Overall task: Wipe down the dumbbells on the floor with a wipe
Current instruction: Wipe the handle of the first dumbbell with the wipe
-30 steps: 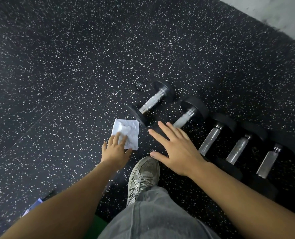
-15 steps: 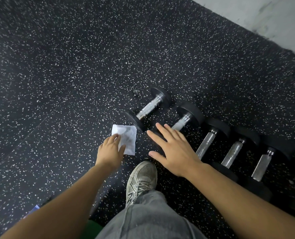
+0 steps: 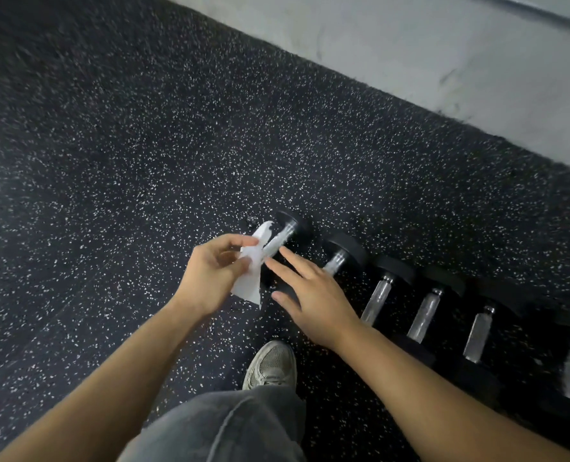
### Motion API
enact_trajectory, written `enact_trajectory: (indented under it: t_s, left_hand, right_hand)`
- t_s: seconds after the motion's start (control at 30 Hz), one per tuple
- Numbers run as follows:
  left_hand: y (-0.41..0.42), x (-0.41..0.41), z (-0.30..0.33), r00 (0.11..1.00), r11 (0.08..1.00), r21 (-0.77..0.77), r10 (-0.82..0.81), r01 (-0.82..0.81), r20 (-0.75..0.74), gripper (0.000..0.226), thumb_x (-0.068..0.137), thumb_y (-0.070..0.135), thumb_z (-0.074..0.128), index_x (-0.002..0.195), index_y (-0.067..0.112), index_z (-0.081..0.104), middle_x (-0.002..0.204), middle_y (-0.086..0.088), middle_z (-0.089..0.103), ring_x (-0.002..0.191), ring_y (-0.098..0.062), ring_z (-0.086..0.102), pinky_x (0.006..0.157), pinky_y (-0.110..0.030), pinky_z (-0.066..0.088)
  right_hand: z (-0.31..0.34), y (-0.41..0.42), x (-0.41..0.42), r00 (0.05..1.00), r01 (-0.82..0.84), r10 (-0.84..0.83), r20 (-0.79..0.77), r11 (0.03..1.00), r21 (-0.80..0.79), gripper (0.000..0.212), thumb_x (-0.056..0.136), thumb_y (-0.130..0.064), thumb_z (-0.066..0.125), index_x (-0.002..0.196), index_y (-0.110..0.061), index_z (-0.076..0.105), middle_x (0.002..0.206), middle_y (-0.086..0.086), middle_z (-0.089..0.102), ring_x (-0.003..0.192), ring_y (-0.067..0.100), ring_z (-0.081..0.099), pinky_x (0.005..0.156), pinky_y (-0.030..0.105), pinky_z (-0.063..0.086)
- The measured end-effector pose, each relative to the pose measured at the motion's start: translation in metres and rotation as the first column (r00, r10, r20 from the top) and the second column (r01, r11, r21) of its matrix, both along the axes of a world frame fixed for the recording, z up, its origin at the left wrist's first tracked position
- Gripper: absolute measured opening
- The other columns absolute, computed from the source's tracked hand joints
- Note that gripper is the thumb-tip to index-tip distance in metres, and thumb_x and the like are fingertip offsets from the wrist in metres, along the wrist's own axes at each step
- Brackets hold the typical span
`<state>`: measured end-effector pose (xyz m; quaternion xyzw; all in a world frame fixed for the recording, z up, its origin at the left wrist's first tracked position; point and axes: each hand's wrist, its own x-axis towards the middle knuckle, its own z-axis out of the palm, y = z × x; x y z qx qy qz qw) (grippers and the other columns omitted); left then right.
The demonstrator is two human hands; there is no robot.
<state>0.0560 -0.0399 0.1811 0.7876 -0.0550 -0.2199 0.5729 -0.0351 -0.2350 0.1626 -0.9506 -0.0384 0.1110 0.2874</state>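
white and thin, the wipe (image 3: 251,274) hangs crumpled from the left hand (image 3: 210,278), pinched between thumb and curled fingers just above the speckled rubber floor (image 3: 110,178). the nearest dumbbell (image 3: 282,241) lies just beyond and to the right of that hand, its long axis running diagonally from near-left to far-right, with the wipe's upper edge overlapping the handle in view; whether they touch i cannot tell. the right hand (image 3: 313,295) hovers flat with fingers straight and spread, holding nothing, its fingertips over the near end of the same dumbbell. both hands are close, but the left, carrying the wipe, seems best placed to begin. the row of dumbbells (image 3: 427,308) continues to the right, side by side and parallel: round matte black heads, cylindrical handles of pale dull metal. a grey sneaker (image 3: 272,365) stands near below, and a pale concrete strip (image 3: 443,61) borders the mat.
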Motion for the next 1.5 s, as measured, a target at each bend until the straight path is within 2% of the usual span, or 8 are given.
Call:
enact_trajectory:
  t_s: [0.2,0.4,0.53,0.7,0.9,1.03,1.37,1.5]
  left_hand:
    - [-0.042,0.012,0.007,0.994,0.960,-0.273,0.034,-0.060,-0.100,0.036,0.092,-0.020,0.057,0.105,0.011,0.069,0.084,0.013,0.071,0.066,-0.003,0.059,0.060,-0.017,0.048]
    - [-0.063,0.032,-0.025,0.999,0.980,-0.195,-0.047,0.041,-0.026,0.035,0.092,-0.020,0.058,0.105,0.011,0.069,0.086,0.017,0.071,0.070,-0.001,0.064,0.061,-0.017,0.052]
    - [-0.065,0.044,-0.054,0.997,0.997,-0.069,-0.030,0.036,0.075,0.029,0.092,-0.008,0.069,0.104,0.018,0.071,0.089,0.012,0.073,0.080,-0.007,0.067,0.074,-0.023,0.056]
    - [-0.068,0.050,-0.094,0.981,0.983,0.183,-0.035,-0.001,0.193,0.023,0.092,0.009,0.075,0.100,0.030,0.071,0.092,0.018,0.070,0.069,0.008,0.057,0.067,-0.011,0.041]
    - [-0.064,0.057,-0.131,0.946,0.924,0.375,-0.055,-0.073,0.320,0.022,0.090,0.035,0.081,0.107,0.040,0.069,0.111,0.029,0.066,0.116,-0.004,0.056,0.106,-0.043,0.045]
    - [-0.050,0.050,-0.149,0.937,0.893,0.410,0.035,-0.185,0.346,0.055,0.084,0.039,0.085,0.133,0.031,0.061,0.131,0.018,0.054,0.129,-0.005,0.042,0.115,-0.037,0.034]
    - [-0.026,0.031,-0.172,0.977,0.929,0.332,0.108,-0.164,0.183,0.075,0.084,0.039,0.082,0.151,0.033,0.047,0.139,0.017,0.057,0.129,-0.003,0.054,0.112,-0.023,0.038]
    - [-0.027,0.026,-0.173,0.978,0.937,0.304,0.127,-0.173,0.163,0.079,0.084,0.036,0.083,0.153,0.033,0.045,0.145,0.016,0.055,0.135,-0.005,0.052,0.115,-0.025,0.038]
  right_hand:
    - [-0.017,-0.002,0.008,0.961,0.249,-0.278,0.006,0.871,0.422,0.055,0.109,-0.035,0.049,0.159,-0.043,0.028,0.154,-0.019,0.045,0.140,-0.004,0.043,0.117,0.025,0.038]
    - [-0.044,-0.009,0.035,0.808,0.577,-0.324,-0.492,0.270,0.771,0.042,0.110,-0.036,0.046,0.152,-0.046,0.043,0.139,-0.006,0.066,0.121,0.013,0.067,0.102,0.037,0.056]
    - [-0.067,-0.015,0.057,0.774,0.603,-0.354,-0.525,0.158,0.782,0.044,0.106,-0.019,0.058,0.150,-0.026,0.052,0.131,-0.002,0.072,0.121,0.018,0.069,0.105,0.043,0.055]
    - [-0.105,-0.033,0.080,0.749,0.636,-0.515,-0.417,0.384,0.669,0.034,0.101,-0.009,0.064,0.133,-0.018,0.070,0.120,-0.005,0.076,0.114,0.013,0.071,0.102,0.040,0.056]
    - [-0.136,-0.059,0.092,0.759,0.647,-0.600,-0.251,0.655,0.390,0.032,0.097,-0.006,0.062,0.121,-0.022,0.077,0.103,-0.016,0.077,0.089,-0.001,0.068,0.082,0.020,0.053]
    - [-0.145,-0.047,0.099,0.797,0.566,-0.604,0.010,0.752,0.338,0.037,0.098,-0.008,0.063,0.127,-0.029,0.073,0.110,-0.020,0.069,0.075,-0.001,0.060,0.078,0.022,0.054]
    - [-0.175,-0.019,0.118,0.930,0.361,-0.368,0.020,0.921,0.147,0.047,0.106,-0.021,0.053,0.149,-0.041,0.050,0.124,-0.005,0.062,0.102,0.025,0.066,0.088,0.047,0.055]
    - [-0.179,-0.014,0.117,0.933,0.359,-0.359,-0.034,0.916,0.178,0.045,0.109,-0.019,0.049,0.149,-0.037,0.052,0.139,-0.009,0.063,0.117,0.019,0.064,0.099,0.036,0.053]
